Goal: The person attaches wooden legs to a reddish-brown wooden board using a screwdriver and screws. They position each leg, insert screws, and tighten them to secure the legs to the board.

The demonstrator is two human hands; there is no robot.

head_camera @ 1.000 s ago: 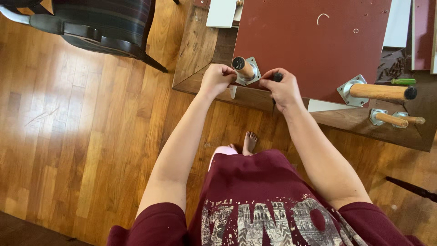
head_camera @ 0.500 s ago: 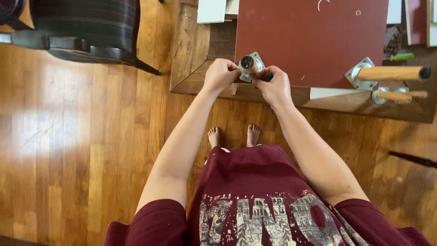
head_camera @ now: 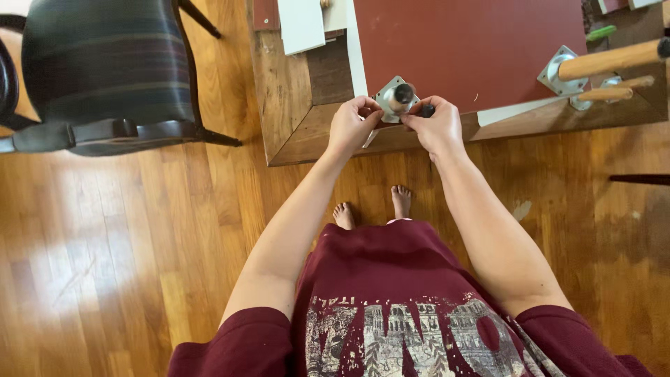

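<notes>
Chair first: a dark upholstered chair with a striped seat and black wooden frame (head_camera: pixel 105 70) stands well left of the dark red rectangular board (head_camera: pixel 467 49), on the orange-brown wooden plank floor (head_camera: pixel 139 244). Nearer the board's left edge lies a flat white panel (head_camera: pixel 301 24) on the brown wooden desk (head_camera: pixel 286 91) that carries the board. At the board's near left corner sits a square silver metal mounting plate (head_camera: pixel 392 98) with a short round wooden leg stub with a dark tip (head_camera: pixel 402 95) standing up from it. The left hand (head_camera: pixel 354 126) curls its fingers against the plate's left edge, pinching it. The right hand (head_camera: pixel 436 126) pinches a small dark object at the plate's right side; what it is cannot be told. Below the board's near edge, two bare feet rest on the floor. At the board's right edge two more silver plates carry long light wooden legs (head_camera: pixel 607 63) lying sideways, and a green tool handle (head_camera: pixel 600 32) lies beyond them.
</notes>
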